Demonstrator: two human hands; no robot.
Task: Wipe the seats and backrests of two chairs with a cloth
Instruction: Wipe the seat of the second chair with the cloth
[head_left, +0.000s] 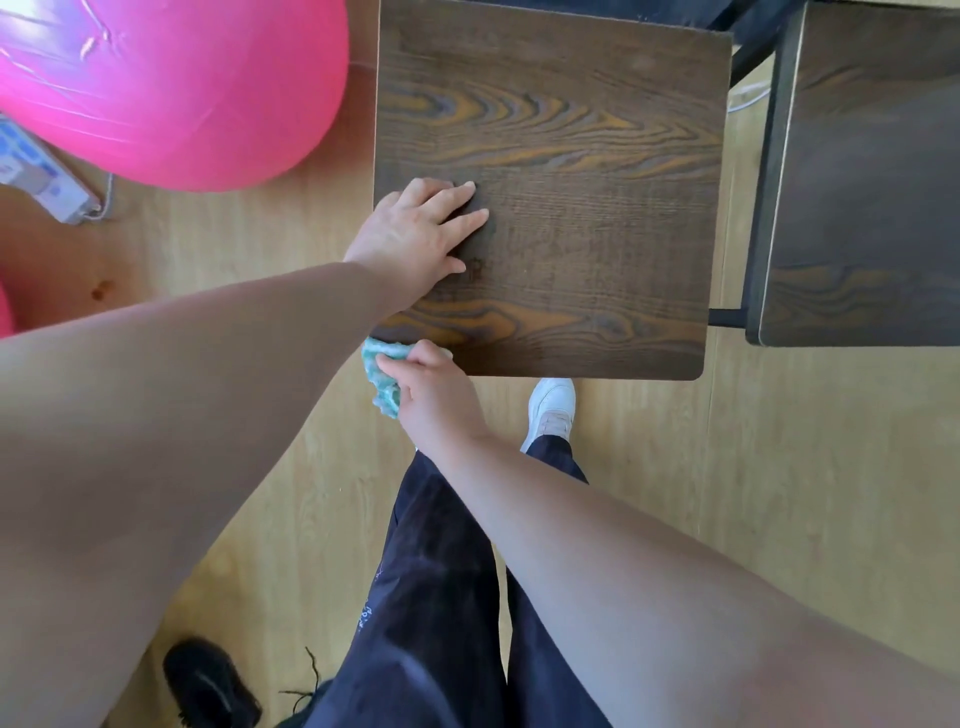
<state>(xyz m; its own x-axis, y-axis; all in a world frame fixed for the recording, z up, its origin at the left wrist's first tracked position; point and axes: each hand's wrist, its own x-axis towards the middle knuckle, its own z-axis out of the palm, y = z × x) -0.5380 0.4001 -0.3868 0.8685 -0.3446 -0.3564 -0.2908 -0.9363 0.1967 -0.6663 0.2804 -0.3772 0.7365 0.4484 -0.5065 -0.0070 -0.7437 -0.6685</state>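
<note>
A dark wood-grain chair seat lies right below me. My left hand rests flat on its left side, fingers spread, holding nothing. My right hand grips a bunched teal cloth at the seat's near-left corner, pressed against the front edge. A second dark wooden chair seat stands to the right, cut off by the frame edge. No backrest is clearly visible.
A large pink exercise ball sits on the light wooden floor left of the chair. A power strip lies at the far left. A black shoe lies near my legs.
</note>
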